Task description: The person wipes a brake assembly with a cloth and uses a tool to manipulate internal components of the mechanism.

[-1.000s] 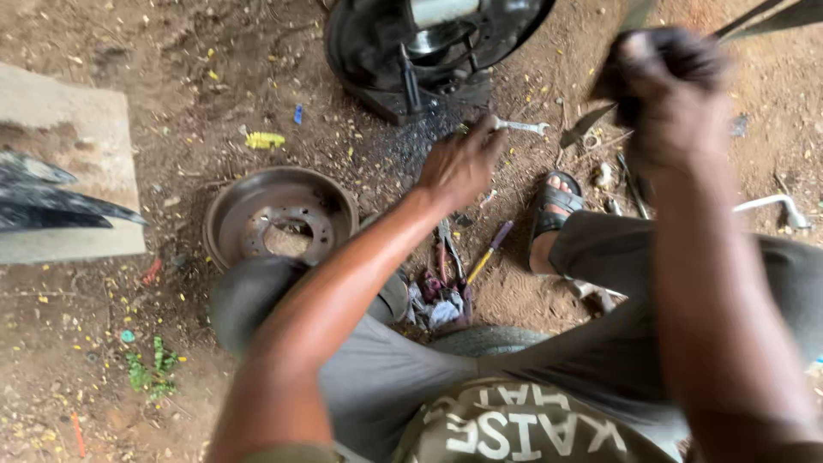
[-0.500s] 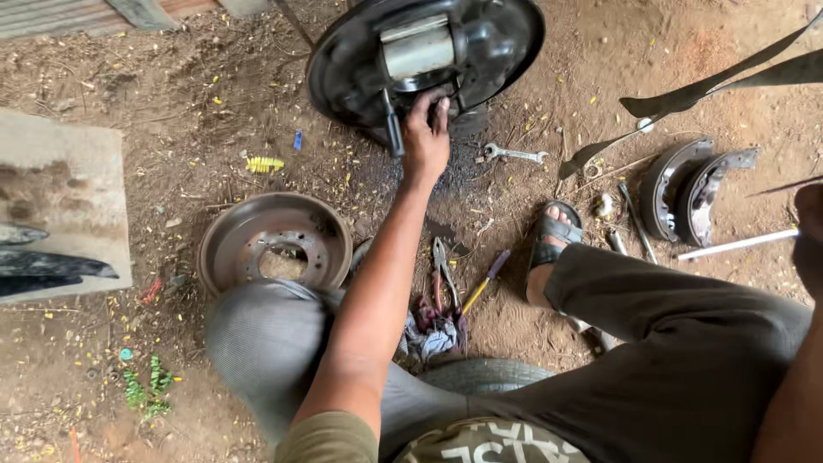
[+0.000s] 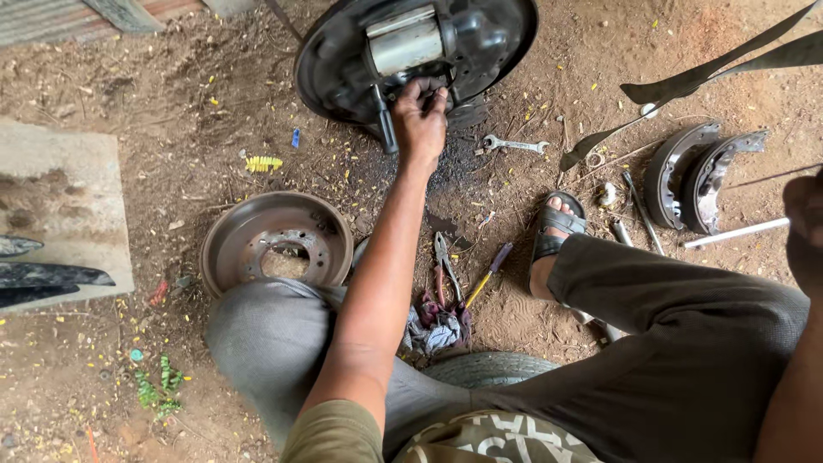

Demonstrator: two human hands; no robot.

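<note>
While the left hand [image 3: 420, 120] reaches forward at full arm's length, its fingers curl onto the lower middle of the dark round brake backing plate [image 3: 343, 69], which stands on edge on the dirt ground [image 3: 171, 146] at the top of the view; the fingers are closed against the hardware just under the pale metal cylinder [image 3: 403, 43] mounted across the plate, though exactly which small part they grip cannot be made out. A black rod-like piece [image 3: 383, 120] hangs down from the plate just beside the thumb. Right of the hand, an open-ended spanner [image 3: 513, 145] lies flat on oil-darkened soil. Nearer the person, pliers [image 3: 445, 266] and a screwdriver with purple and yellow handle [image 3: 489, 273] lie beside a crumpled rag [image 3: 437, 324], between the knees. A brake drum [image 3: 276, 243], open side up, rests on the ground left of the arm, touching or just beside the left knee. The sandalled foot [image 3: 555, 230] sits right of the tools. Two curved brake shoes [image 3: 696, 176] lie together at far right, with a pale metal rod [image 3: 735, 232] just below them. The right hand [image 3: 804, 214] appears only as a dark blur at the right edge; whether it is open or closed cannot be told. A flat concrete slab [image 3: 60, 197] lies at far left.
</note>
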